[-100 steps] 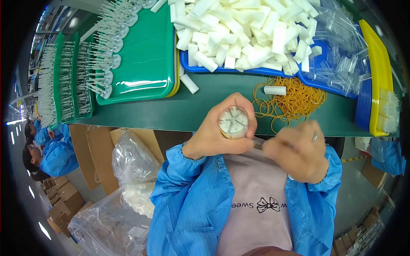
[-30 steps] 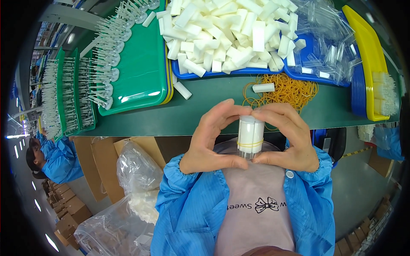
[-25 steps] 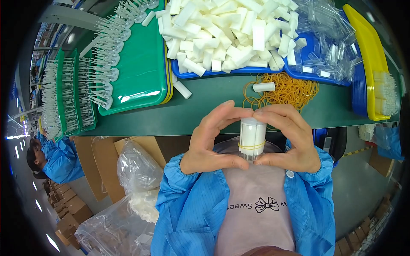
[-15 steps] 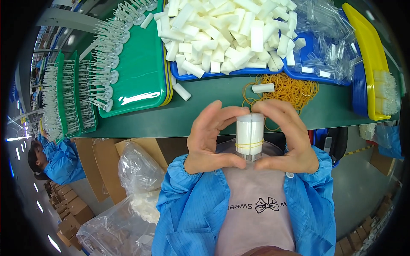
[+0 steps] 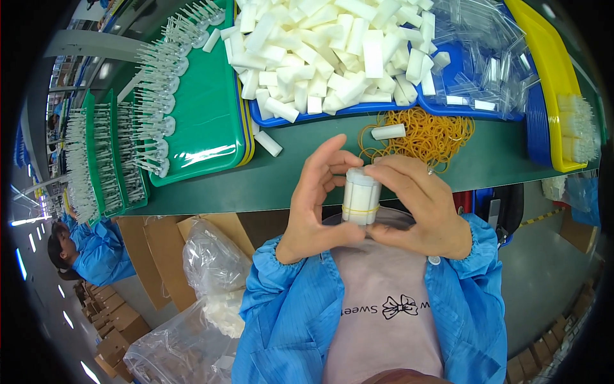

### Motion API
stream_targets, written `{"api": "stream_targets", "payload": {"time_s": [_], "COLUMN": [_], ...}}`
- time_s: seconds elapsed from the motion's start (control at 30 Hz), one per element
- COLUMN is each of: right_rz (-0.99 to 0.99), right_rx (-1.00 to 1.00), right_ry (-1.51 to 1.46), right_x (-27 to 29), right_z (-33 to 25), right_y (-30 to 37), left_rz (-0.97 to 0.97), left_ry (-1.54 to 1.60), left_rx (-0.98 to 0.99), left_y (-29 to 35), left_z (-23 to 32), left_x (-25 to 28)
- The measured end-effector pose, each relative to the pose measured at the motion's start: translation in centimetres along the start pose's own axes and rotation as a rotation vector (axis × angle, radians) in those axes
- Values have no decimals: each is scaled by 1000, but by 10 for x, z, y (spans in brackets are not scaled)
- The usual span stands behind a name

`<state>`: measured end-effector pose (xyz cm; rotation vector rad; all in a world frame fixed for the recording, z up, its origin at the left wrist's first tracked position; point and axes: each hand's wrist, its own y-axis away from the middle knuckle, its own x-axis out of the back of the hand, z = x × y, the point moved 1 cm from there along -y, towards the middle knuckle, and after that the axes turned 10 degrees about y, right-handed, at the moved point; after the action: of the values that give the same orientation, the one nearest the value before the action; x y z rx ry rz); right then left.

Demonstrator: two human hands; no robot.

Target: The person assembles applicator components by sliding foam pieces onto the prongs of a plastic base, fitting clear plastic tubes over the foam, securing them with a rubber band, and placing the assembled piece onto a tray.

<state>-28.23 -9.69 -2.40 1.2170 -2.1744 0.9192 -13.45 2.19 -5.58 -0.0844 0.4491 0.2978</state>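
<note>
A bundle of clear tubes with white foam pieces inside (image 5: 362, 192) stands nearly upright between my hands, in front of the table's near edge. A yellow rubber band (image 5: 359, 210) wraps round its lower part. My left hand (image 5: 316, 208) is curved round the left side, fingertips near the top and thumb at the bottom. My right hand (image 5: 419, 208) grips it from the right, with fingers on the top end and thumb by the lower end. Beyond the hands lies a heap of orange rubber bands (image 5: 432, 137), with one white foam piece (image 5: 388, 132) on it.
White foam blocks (image 5: 332, 57) are heaped on a blue tray, with clear tubes (image 5: 486, 70) to their right. A green tray (image 5: 201, 121) holds rows of white-stemmed parts at left. Yellow tray (image 5: 553, 83) stands far right. Cardboard box (image 5: 169, 256) and plastic bags (image 5: 214, 256) sit below left; another person (image 5: 96, 253) works beyond.
The bundle has shifted slightly left and turned in my hands, so its top end tilts more into view. The right fingers have moved over its top. The whole view has shifted a little.
</note>
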Motion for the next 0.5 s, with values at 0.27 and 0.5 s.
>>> {"api": "stream_targets", "payload": {"time_s": [0.27, 0.5], "right_rz": [-85, -6], "right_rx": [-2, 26], "right_ry": [102, -38], "right_x": [-6, 2], "right_z": [2, 9], "right_y": [-1, -3], "left_rz": [148, 105], "left_ry": [268, 825], "left_rx": [117, 341], "left_y": [0, 0], "left_z": [-14, -13], "left_x": [-3, -3]}}
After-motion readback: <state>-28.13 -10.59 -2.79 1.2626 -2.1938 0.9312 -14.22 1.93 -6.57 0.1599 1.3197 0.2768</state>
